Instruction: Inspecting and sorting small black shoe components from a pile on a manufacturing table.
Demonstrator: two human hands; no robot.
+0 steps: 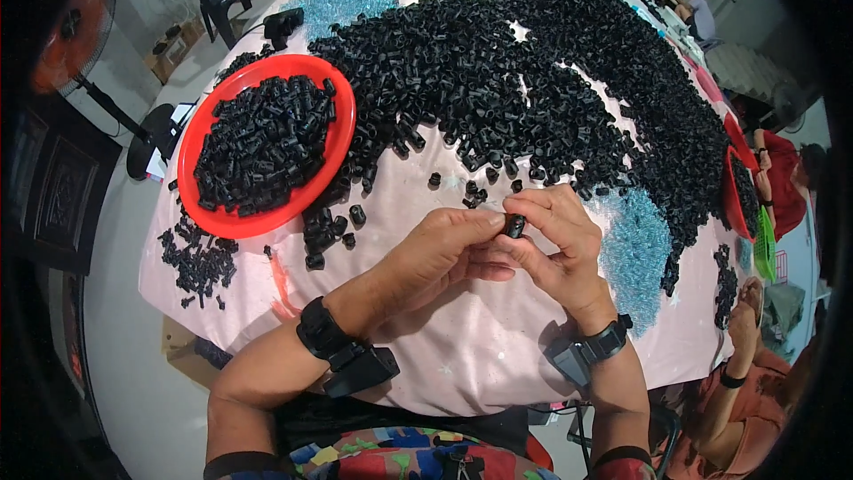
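Observation:
Over the near middle of the table, my two hands meet at a small black plastic part [515, 226], short and rounded like a cap. Thumb and fingers of my right hand [569, 244] pinch it from the right. My left hand [444, 249] is closed, with its thumb and fingertips pressed against the part's left side. Whether a second small piece sits between the left fingertips is hidden. Just beyond my hands lie a few loose black caps [475, 196], at the near edge of a large heap of black plastic parts [533, 80].
A red basin [342, 169] full of black tubular parts stands at left. Small black pieces [197, 258] lie nearer me. Clear bluish bits form piles at right [635, 258] and far left [342, 4]. Another person's hand [745, 324] is at the right edge. A pink cloth [462, 364] covers the table.

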